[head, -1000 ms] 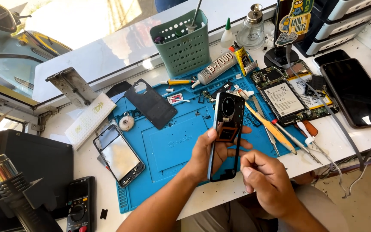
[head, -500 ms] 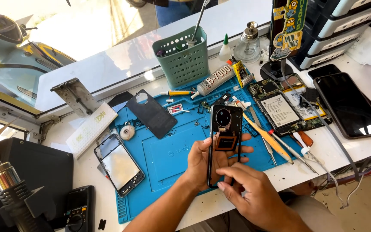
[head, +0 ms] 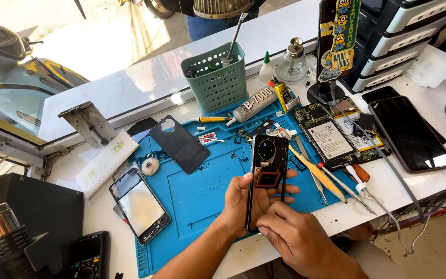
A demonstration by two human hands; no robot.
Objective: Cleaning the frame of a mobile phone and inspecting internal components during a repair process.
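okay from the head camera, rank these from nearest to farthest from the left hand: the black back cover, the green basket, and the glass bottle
From the left hand, which holds the phone frame:
1. Black back cover, on the blue mat, up and to its left.
2. Green basket, at the mat's far edge.
3. Glass bottle, far right of the basket.

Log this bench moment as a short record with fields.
left hand: holds dark phone frame upright from behind
right hand: fingers at frame's lower edge
surface: blue work mat
left of hands: opened phone, black back cover
right of hands: tweezers, phone with exposed battery
behind: green basket, glue tube
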